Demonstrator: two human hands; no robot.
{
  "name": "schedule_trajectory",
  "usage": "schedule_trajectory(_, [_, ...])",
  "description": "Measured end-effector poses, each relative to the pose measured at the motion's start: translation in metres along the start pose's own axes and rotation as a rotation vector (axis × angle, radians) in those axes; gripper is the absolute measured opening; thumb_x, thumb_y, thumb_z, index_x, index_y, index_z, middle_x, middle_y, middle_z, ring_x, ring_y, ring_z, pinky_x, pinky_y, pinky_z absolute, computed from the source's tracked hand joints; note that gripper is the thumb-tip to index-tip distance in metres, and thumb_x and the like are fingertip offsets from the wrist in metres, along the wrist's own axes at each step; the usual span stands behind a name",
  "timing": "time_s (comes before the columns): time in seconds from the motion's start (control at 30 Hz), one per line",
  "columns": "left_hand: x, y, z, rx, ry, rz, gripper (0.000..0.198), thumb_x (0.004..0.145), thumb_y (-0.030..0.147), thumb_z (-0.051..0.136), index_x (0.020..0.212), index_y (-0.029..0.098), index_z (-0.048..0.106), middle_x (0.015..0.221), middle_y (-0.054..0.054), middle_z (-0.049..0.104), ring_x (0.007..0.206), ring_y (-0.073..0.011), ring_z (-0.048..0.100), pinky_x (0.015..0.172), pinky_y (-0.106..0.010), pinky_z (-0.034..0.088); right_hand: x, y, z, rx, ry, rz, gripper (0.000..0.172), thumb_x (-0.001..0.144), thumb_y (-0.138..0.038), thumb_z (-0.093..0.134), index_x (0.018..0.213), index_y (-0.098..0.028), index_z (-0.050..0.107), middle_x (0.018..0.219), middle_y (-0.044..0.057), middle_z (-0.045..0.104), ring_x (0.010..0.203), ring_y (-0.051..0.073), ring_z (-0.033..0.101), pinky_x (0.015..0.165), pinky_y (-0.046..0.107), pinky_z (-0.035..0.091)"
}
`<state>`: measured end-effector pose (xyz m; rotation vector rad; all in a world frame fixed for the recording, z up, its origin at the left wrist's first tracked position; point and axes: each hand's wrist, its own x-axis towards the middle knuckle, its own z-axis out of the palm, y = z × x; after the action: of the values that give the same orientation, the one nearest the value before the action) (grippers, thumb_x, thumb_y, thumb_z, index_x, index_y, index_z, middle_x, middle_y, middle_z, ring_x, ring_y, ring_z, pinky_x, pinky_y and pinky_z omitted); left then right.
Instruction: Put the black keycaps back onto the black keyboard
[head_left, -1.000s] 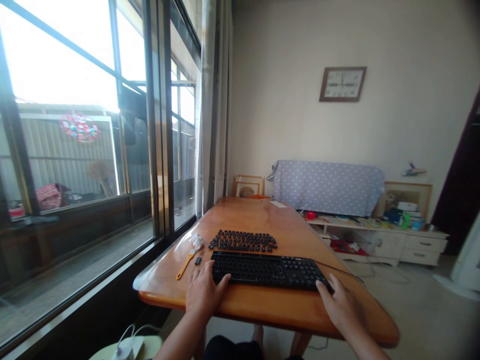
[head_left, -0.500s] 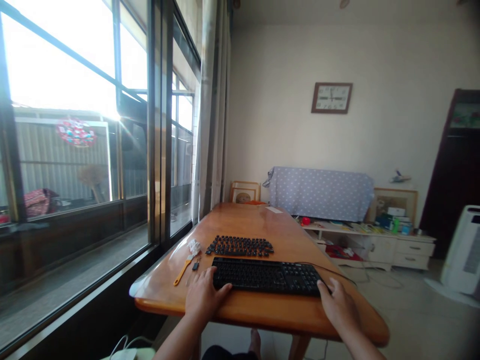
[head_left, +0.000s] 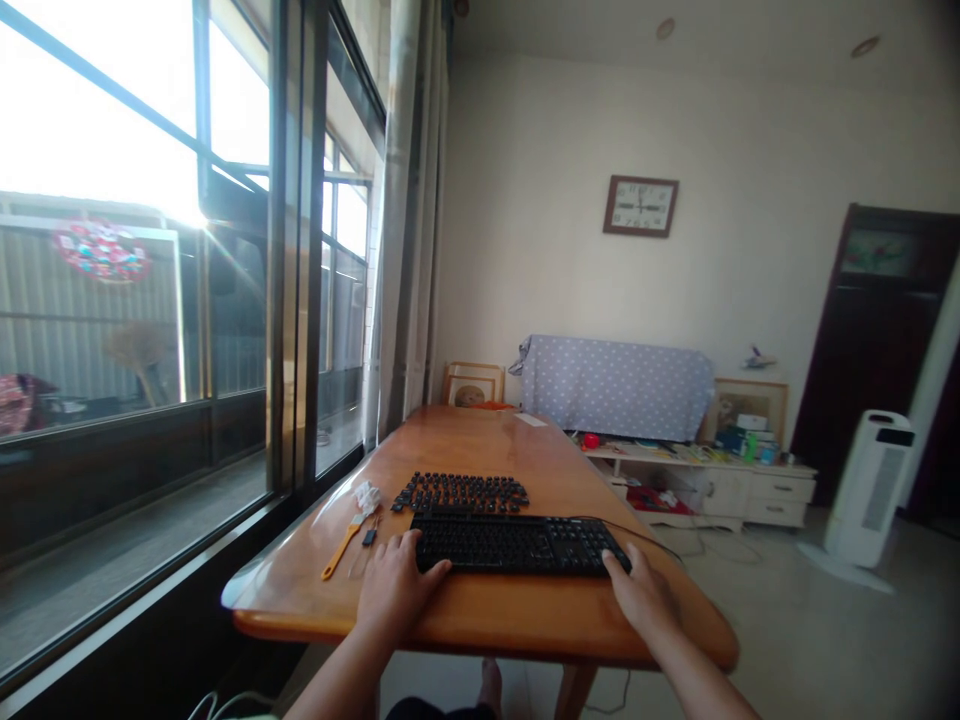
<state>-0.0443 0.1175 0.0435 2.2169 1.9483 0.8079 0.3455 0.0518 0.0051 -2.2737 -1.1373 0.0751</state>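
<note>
A black keyboard [head_left: 510,546] lies across the near part of the wooden table [head_left: 517,610], its cord running off to the right. My left hand [head_left: 396,582] grips its left end, thumb along the front edge. At the opposite end my right hand [head_left: 643,592] has its thumb on the near corner, with the other fingers partly hidden behind the edge. Just behind the keyboard, many loose black keycaps [head_left: 461,492] sit in rows. Left of them are a brush with an orange handle [head_left: 341,553], a crumpled white tissue [head_left: 367,497] and a small black object [head_left: 369,538].
A window [head_left: 135,300] and a grey curtain [head_left: 412,220] run along the left side. Beyond the table a low white cabinet [head_left: 720,490] carries a cloth-covered shape [head_left: 615,385] and clutter. A white tower appliance [head_left: 874,490] stands on the floor at right.
My view has turned slightly to the right, so the scene sits further left. Both hands stay at the keyboard's ends, and the keyboard shows no clear movement on the table.
</note>
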Motion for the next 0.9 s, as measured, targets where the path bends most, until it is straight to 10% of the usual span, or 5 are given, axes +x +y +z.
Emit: schedule_trajectory(0.9, [-0.002, 0.002, 0.001, 0.136, 0.02, 0.021, 0.071, 0.086, 0.07, 0.043, 0.133, 0.018, 0.056, 0.135, -0.017, 0.063, 0.132, -0.0364, 0.052, 0.111, -0.048, 0.035, -0.015, -0.014, -0.012, -0.061, 0.06, -0.042, 0.053, 0.099, -0.049, 0.042, 0.135, -0.015, 0.061, 0.13, 0.016, 0.069, 0.122, 0.033, 0.061, 0.102, 0.041, 0.045])
